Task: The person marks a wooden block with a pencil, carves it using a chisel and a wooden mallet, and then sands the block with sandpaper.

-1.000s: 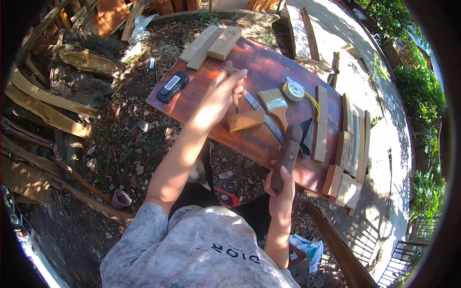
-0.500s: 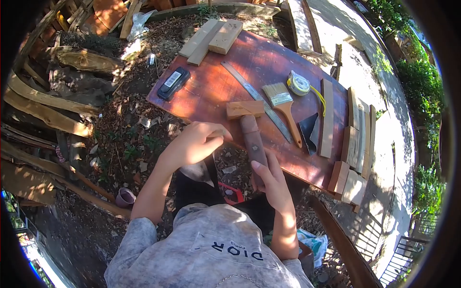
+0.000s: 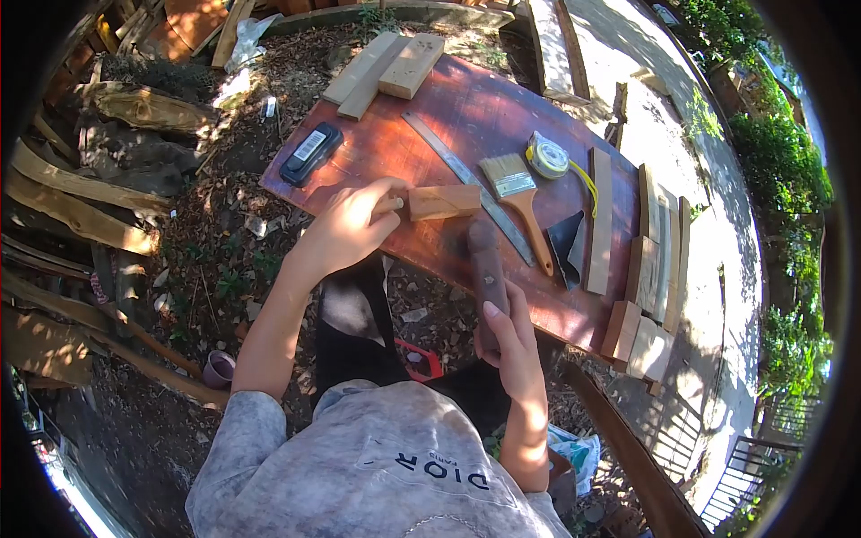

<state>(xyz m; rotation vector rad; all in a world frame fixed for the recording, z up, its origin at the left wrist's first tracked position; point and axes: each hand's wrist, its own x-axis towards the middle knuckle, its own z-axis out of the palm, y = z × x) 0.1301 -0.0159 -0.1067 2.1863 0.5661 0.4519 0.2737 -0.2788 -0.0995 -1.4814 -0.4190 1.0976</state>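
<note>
Left hand (image 3: 345,235): arm stretched forward, fingers curled shut around a small pale tool handle (image 3: 391,204), its end against the wooden block (image 3: 444,202) on the red table (image 3: 484,108).
Right hand (image 3: 507,339): elbow bent, gripping the lower end of the dark wooden mallet (image 3: 485,264), head toward the block, over the table's near edge.

wood block (image 3: 444,202): small, light tan, rectangular, lying flat on the red-brown table (image 3: 430,134) near its front edge. tool handle (image 3: 389,204): pale round wooden end poking out of the left hand (image 3: 345,233), touching the block's left end; the rest is hidden. wooden mallet (image 3: 487,269): dark brown, round, club-shaped. Lower end in the right hand (image 3: 511,345), upper end over the table just beside the block; can't tell whether it touches the table.
</note>
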